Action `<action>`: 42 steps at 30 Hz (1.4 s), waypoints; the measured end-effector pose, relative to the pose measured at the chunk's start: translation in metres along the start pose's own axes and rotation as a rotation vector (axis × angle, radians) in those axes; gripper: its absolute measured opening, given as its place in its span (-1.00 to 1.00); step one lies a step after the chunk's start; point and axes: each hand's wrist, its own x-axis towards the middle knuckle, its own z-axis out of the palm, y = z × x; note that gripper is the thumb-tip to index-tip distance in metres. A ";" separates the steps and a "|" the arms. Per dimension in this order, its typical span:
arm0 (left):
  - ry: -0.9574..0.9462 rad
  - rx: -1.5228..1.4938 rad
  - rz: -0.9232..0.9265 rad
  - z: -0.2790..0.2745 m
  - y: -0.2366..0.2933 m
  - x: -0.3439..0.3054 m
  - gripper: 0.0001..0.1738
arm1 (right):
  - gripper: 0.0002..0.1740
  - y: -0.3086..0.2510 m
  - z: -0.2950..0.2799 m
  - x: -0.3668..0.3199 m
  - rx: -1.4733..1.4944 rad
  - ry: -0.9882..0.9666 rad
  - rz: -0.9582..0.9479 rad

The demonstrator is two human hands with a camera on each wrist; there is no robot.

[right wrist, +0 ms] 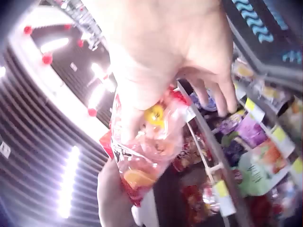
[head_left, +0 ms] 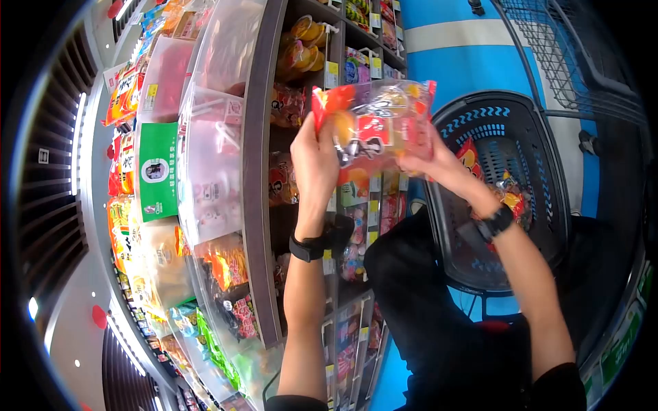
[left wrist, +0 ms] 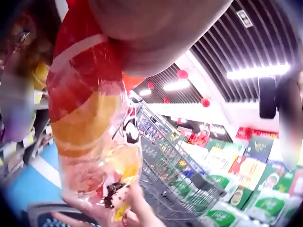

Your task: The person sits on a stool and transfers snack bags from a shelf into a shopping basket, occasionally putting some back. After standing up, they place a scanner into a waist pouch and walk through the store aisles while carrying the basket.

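A clear and red plastic bag of fruit-printed snacks [head_left: 384, 127] is held up between both hands, in front of the shelves. The left hand [head_left: 317, 161] grips its red end, thumb on the near face; in the left wrist view that hand [left wrist: 161, 33] covers the top of the bag [left wrist: 90, 123]. At the other end the right hand [head_left: 442, 168] pinches the bag's side. The right wrist view shows the right hand [right wrist: 161, 56] with its thumb on the bag [right wrist: 151, 137] and some other fingers extended away from it.
A dark shopping basket [head_left: 445, 240] with several colourful packets stands on the right, on the blue floor [head_left: 459, 68]. A wire cart [head_left: 548, 55] is at the upper right. Shelves [head_left: 257, 205] of packaged snacks and clear bins [head_left: 212, 164] fill the left. The person's dark-clothed leg [head_left: 411, 294] is beside the basket.
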 end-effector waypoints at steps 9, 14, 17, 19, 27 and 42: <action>0.009 -1.124 -0.499 -0.004 -0.085 -0.022 -0.54 | -0.77 0.001 0.069 0.083 0.318 0.067 0.081; 0.317 -1.297 -0.699 0.009 -0.113 -0.020 -0.58 | -0.71 0.012 0.118 0.125 0.141 0.151 0.142; 0.476 -1.107 -0.754 -0.007 -0.141 -0.002 -0.65 | -0.49 -0.002 0.147 0.143 -0.051 0.078 -0.008; 0.561 -1.094 -0.664 -0.017 -0.150 0.011 -0.74 | -0.44 0.004 0.162 0.167 -0.170 0.050 -0.126; 0.200 -1.303 -0.609 0.006 -0.221 0.078 -0.63 | -0.53 0.004 0.156 0.157 -0.719 0.340 -0.196; 0.050 -0.256 -0.349 0.003 -0.174 0.073 -0.38 | -0.70 0.010 0.108 0.176 -0.807 0.212 -0.148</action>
